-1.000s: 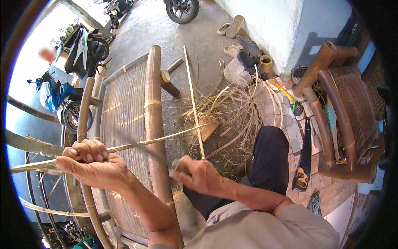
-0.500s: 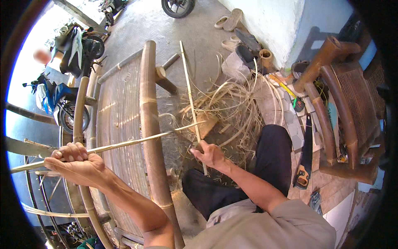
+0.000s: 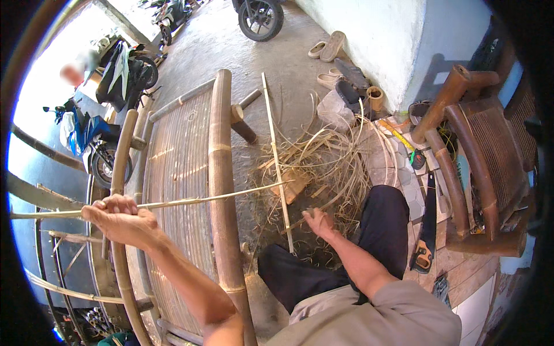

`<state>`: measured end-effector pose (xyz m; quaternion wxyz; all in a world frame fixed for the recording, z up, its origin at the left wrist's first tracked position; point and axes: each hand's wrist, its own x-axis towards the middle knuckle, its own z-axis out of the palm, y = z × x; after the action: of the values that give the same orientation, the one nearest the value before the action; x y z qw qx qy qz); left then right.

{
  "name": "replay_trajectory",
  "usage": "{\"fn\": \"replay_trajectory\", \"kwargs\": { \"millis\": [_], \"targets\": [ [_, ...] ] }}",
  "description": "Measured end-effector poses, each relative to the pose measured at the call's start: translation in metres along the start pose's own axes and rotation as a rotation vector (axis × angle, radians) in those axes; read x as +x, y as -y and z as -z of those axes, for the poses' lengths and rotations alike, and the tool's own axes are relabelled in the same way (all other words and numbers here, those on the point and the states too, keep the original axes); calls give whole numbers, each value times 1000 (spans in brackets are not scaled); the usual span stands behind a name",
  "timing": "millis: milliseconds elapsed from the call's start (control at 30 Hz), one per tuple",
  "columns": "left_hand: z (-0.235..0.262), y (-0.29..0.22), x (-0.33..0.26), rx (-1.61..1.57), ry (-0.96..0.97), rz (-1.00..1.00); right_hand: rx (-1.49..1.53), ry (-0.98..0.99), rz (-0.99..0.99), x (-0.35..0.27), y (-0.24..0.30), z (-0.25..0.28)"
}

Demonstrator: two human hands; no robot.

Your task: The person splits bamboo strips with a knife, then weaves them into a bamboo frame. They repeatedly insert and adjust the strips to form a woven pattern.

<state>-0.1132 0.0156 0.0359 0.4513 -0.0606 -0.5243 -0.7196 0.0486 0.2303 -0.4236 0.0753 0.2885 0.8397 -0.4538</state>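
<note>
My left hand (image 3: pixel 124 222), out at the left over the bamboo bench, is closed round a long, thin bamboo strip (image 3: pixel 242 192). This strip runs across the bench, and its thin tip passes over a second, pale flat strip (image 3: pixel 273 138). That one extends from the floor beyond the bench toward my left knee. My right hand (image 3: pixel 320 224) is between my knees, just right of the pale strip, with its fingers curled. Something narrow and brownish shows beside its fingertips; its kind is unclear. Behind the strips' crossing lies a wood block (image 3: pixel 299 187).
A tangled heap of bamboo shavings (image 3: pixel 340 147) spreads before my knees. The slatted bamboo bench (image 3: pixel 182 150) stands left. On the right are a handsaw (image 3: pixel 425 248), a tape measure (image 3: pixel 416 159) and a brown chair (image 3: pixel 490 155). Footwear (image 3: pixel 332 46) lies by the wall; motorbikes (image 3: pixel 118 75) stand beyond.
My right hand has moved right, away from the pale strip it was touching. My left hand keeps its hold on the bamboo strip, now lying more level. The whole view has shifted slightly.
</note>
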Motion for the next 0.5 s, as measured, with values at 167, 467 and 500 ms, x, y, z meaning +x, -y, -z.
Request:
{"fn": "replay_trajectory", "kwargs": {
  "millis": [167, 467, 500],
  "targets": [
    [23, -7, 11, 5, -55, 7, 36, 82, -131, 6, -3, 8],
    [124, -21, -27, -350, -61, 299, 905, 383, 32, -22, 139, 84],
    [128, -13, -49, -279, -117, 309, 1024, 393, 135, -24, 162, 94]
  ]
}}
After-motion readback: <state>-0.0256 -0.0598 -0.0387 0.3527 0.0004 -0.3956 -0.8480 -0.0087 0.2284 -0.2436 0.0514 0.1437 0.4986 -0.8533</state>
